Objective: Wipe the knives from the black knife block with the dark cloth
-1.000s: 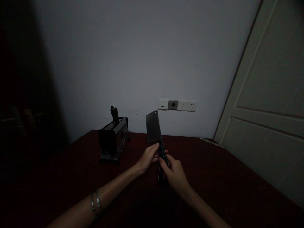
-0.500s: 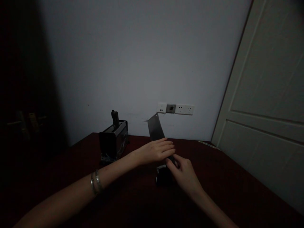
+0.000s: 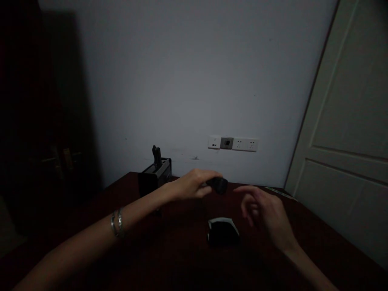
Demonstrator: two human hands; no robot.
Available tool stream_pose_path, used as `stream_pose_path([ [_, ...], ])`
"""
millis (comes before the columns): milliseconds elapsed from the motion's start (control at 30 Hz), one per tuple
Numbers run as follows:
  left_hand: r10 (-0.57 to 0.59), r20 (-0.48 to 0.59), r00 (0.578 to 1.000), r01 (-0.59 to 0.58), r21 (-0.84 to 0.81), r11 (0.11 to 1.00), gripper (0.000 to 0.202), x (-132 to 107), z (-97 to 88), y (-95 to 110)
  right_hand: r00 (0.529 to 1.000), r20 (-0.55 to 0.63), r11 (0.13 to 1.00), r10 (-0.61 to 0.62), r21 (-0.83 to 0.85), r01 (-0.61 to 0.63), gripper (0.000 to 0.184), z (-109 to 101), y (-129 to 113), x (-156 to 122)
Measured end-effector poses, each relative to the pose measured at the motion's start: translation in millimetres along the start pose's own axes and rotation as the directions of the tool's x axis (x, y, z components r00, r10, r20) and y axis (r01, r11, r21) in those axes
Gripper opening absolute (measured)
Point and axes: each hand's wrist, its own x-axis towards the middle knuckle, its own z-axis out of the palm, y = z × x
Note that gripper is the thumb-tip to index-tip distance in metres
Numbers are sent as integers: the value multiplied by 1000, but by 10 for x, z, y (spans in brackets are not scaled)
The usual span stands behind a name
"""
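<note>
My left hand (image 3: 195, 184) is closed around the black handle of a cleaver (image 3: 218, 185), above the table. The handle's end points right, and the blade is hidden behind the hand. To the right, my right hand (image 3: 266, 212) is apart from the cleaver and holds nothing; its index finger is stretched out and the other fingers are loosely curled. Between and below both hands, a small black object with a pale upper edge (image 3: 223, 232) sits on the table; it is too dark to tell its kind.
On the dark red table (image 3: 182, 250), a black-and-grey knife block (image 3: 155, 173) with black handles sticking up stands at the back left, behind my left forearm. Wall sockets (image 3: 233, 143) sit above the table's back edge. A pale door (image 3: 348, 141) is at the right.
My right hand has let go of the cleaver handle and moved right. My left hand has gone from lying over the cleaver to gripping its handle, and the blade has turned out of sight.
</note>
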Motion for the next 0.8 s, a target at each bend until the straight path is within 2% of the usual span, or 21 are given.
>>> stream_pose_path([
  [100,-130,-94,987,123,-80,989,30,21,-303,4,994,6,981,107,162,-106,47,67,112,106],
  [200,-267,-209,941,217,-235,947,29,70,-680,-33,983,93,951,161,254,-179,45,252,321,200],
  [333,-424,-308,852,290,-395,871,39,91,-1233,-172,953,227,918,199,298,-263,44,589,634,304],
  [500,-501,-481,719,295,-442,847,47,-13,-1832,-444,922,311,910,231,267,-318,49,1086,1053,408],
  [567,-525,-528,668,291,-464,837,45,-81,-2019,-573,922,325,925,211,238,-296,50,1284,1209,418],
  [633,-543,-544,640,298,-476,827,42,-156,-2177,-708,934,323,963,154,163,-216,48,1458,1331,396],
  [700,-551,-542,634,318,-467,825,39,-236,-2302,-844,945,318,995,79,37,-96,44,1597,1424,342],
  [800,-558,-533,636,355,-440,825,37,-353,-2419,-1046,950,313,992,-11,-120,51,36,1750,1586,227],
])
